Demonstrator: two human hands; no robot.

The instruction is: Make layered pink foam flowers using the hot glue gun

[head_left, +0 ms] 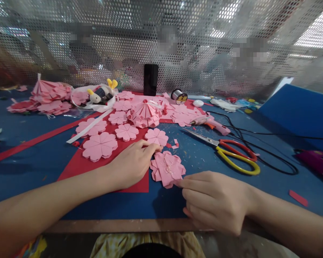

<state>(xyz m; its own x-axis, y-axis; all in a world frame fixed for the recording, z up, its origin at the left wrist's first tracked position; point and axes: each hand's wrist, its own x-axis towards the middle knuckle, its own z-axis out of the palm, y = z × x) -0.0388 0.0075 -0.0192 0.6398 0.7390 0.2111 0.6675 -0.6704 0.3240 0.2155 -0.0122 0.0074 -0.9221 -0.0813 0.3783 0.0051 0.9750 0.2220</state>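
A big blue table (37, 168) is seen, with a red paper sheet (78, 165) laid on it. The left hand (131, 165) is rested on the red sheet. Its fingers are held close together and pointed right, and the tips touch the upper left edge of a pink paper flower (167, 167). The right hand (215, 200) is placed below and right of the flower, with its fingers curled. The flower's lower edge is pinched between thumb and first finger. The flower is laid flat on the blue table, between both hands. It is roundish, with no long side. Tiny red scraps (174, 145) are seen just above it.
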